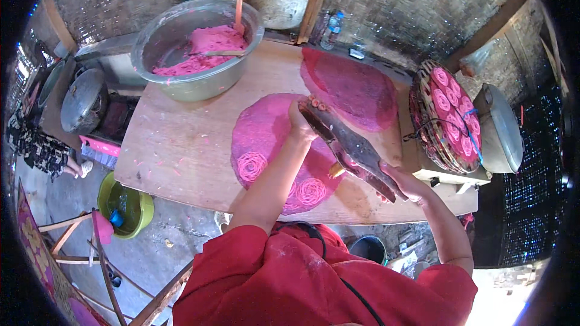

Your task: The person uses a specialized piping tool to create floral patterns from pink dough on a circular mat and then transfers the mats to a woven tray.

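Note:
Both of my hands grip a long dark wooden press-like tool (pixel 360 148), tilted above the table. My left hand (pixel 300 122) is wrapped round its far left end, and my right hand (pixel 406 182) holds its near right end. A small yellowish piece (pixel 336 170) shows at the tool's near side. Beneath lies a round pink sheet (pixel 257 127) on the wooden table (pixel 175 151). On the sheet sit two coils of thin pink strands: one coil (pixel 251 166) at the left and another coil (pixel 310 192) near the front edge. My fingertips are partly hidden.
A large grey basin (pixel 181 87) of pink dough (pixel 217 41) stands at the back left. Another pink sheet (pixel 350 87) lies at the back. To the right, stacked round trays (pixel 450 115) carry pink coils beside a metal pot lid (pixel 502 130). A green tub (pixel 142 208) sits on the floor.

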Tool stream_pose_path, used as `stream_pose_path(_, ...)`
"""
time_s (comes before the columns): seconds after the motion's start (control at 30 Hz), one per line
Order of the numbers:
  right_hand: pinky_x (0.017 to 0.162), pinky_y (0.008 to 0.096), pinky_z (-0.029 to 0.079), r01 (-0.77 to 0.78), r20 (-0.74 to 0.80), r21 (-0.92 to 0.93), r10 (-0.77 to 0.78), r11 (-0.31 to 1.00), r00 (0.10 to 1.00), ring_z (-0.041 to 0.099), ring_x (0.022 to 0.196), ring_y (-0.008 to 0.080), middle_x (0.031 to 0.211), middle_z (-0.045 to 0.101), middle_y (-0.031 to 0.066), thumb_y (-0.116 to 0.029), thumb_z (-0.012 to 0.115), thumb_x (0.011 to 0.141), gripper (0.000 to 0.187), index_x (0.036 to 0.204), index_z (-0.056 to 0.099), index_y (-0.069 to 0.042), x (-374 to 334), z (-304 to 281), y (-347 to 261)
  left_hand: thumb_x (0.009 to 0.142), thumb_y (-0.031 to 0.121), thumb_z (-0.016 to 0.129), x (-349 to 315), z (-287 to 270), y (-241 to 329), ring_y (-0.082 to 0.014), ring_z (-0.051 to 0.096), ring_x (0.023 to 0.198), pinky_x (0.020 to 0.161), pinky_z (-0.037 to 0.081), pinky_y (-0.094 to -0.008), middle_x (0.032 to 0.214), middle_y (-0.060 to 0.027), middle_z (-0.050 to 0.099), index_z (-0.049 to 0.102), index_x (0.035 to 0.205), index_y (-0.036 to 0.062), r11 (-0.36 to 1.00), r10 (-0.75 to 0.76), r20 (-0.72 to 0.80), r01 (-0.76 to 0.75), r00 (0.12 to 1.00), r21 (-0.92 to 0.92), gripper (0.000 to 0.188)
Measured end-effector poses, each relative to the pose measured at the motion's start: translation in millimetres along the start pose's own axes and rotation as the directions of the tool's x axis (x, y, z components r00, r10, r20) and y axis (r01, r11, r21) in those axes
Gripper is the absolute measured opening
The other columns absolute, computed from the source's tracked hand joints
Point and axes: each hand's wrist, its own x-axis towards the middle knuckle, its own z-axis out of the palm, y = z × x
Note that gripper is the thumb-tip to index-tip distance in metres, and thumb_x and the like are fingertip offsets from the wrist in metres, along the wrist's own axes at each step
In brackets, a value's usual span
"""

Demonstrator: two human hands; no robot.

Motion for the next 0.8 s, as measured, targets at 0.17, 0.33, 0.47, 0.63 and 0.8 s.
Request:
stream_pose_path(0.17,0.049,0.0269,0.048,0.085,-0.109,-0.042,-0.089,0.996,0.99,0.06,0.056,0.0141,0.068,0.061,0.0073,-0.066,0.042,0.088,0.068,0.094,0.062,-0.001,8.7,-4.2,0.4,0.087,0.03,0.038,14.6,27.8,6.5,-0.0158,0.046,0.059,0.063,0.042,-0.0361,0.059,0.0022,0.042,0.043,0.073,0.0144,0.988,0.045,0.053,-0.053,0.998,0.147,0.021)
stream_pose_path(0.33,0.048,0.0265,0.047,0.109,-0.06,0.043,-0.107,0.993,0.992,0.059,0.055,0.0141,0.067,0.061,0.0076,-0.063,0.043,0.089,0.065,0.09,0.062,0.0,-19.2,-4.5,-5.2,0.088,0.03,0.037,-5.7,49.9,2.6,-0.0157,0.045,0.058,0.064,0.042,-0.0358,0.06,0.0025,0.042,0.042,0.072,0.0152,0.992,0.039,-0.018,-0.036,0.999,0.123,0.022)
stream_pose_path(0.47,0.047,0.0256,0.047,0.07,-0.12,-0.101,-0.082,0.992,0.989,0.058,0.053,0.0132,0.065,0.061,0.0068,-0.063,0.045,0.088,0.063,0.089,0.063,-0.003,-36.9,-14.4,-13.4,0.089,0.03,0.036,-9.6,46.6,-11.3,-0.0153,0.044,0.057,0.064,0.042,-0.0356,0.06,0.0021,0.042,0.041,0.071,0.0154,0.995,0.07,-0.02,-0.068,0.997,0.07,0.023)
stream_pose_path(0.63,0.046,0.0259,0.047,0.123,-0.21,-0.093,-0.14,0.988,0.968,0.059,0.052,0.0135,0.064,0.06,0.0066,-0.064,0.048,0.086,0.064,0.09,0.065,-0.003,-12.8,-12.7,0.2,0.089,0.03,0.035,3.4,61.7,-1.5,-0.0155,0.043,0.054,0.062,0.041,-0.0362,0.058,0.002,0.04,0.041,0.071,0.0155,0.993,0.044,0.041,-0.048,0.998,0.105,0.024)
stream_pose_path(0.8,0.045,0.0256,0.048,0.121,-0.113,-0.005,-0.12,0.993,0.986,0.059,0.051,0.0138,0.062,0.06,0.007,-0.064,0.049,0.086,0.065,0.088,0.064,-0.001,-18.7,-6.5,-3.2,0.088,0.03,0.035,-13.3,62.1,3.6,-0.0162,0.043,0.053,0.06,0.04,-0.0364,0.056,0.0023,0.04,0.042,0.071,0.0148,0.983,0.106,-0.11,-0.087,0.988,0.164,0.024)
